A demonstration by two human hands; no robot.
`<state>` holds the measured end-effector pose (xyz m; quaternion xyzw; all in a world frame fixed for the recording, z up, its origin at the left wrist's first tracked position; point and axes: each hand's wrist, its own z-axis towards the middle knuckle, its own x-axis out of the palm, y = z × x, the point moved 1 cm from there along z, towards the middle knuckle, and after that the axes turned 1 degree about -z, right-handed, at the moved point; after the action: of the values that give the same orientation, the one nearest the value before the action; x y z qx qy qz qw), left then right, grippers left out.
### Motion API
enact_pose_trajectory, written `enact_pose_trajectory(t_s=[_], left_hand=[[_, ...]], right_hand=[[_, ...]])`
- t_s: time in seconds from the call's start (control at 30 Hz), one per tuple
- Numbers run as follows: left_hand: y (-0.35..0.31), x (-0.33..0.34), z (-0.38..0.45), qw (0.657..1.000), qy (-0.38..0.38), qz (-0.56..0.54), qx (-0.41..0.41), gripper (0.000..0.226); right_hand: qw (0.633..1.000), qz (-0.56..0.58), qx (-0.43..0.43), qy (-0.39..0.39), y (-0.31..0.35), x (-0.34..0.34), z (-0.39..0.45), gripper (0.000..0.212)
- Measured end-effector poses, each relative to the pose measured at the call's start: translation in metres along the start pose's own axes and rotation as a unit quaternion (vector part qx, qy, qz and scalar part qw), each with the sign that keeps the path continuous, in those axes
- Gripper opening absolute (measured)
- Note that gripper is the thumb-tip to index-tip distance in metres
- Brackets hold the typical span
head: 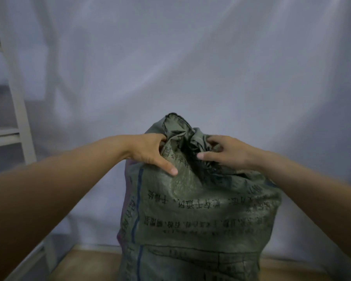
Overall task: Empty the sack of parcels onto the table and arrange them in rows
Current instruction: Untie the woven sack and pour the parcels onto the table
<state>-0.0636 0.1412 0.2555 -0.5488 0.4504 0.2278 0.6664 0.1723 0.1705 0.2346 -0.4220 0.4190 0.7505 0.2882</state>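
Pale grey-white cloth (170, 57) hangs across pretty much the whole background, with soft folds running through it. Off to my left there's a white metal frame (21, 110), some kind of shelving upright, partly blurred so I can't make out much more.

Next biggest thing is the sack (199, 216), a green woven plastic one with black printed characters and a blue stripe down its left side. It's standing upright right in front of me on a wooden surface (85, 266), looks full and bulgy, and its neck is bunched up at the top. No parcels are visible, they're all inside if anywhere.

My left hand (150, 152) grips the bunched neck from the left, fingers tucked into the folds and thumb pressed flat on the front of the sack. My right hand (225, 153) is on the right side of the neck, fingers curled and pinching the gathered fabric.
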Motion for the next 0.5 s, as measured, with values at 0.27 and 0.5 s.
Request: enact_pose_trajectory(t_s=[0.27,0.5], left_hand=[[0.007,0.029,-0.007,0.996,0.085,0.027,0.003,0.086],[0.014,0.029,-0.002,0.991,0.067,0.117,-0.022,0.121]], right_hand=[[0.949,-0.244,-0.053,0.193,0.002,0.021,-0.037,0.134],[0.94,-0.307,-0.14,0.051,-0.014,0.041,-0.025,0.118]])
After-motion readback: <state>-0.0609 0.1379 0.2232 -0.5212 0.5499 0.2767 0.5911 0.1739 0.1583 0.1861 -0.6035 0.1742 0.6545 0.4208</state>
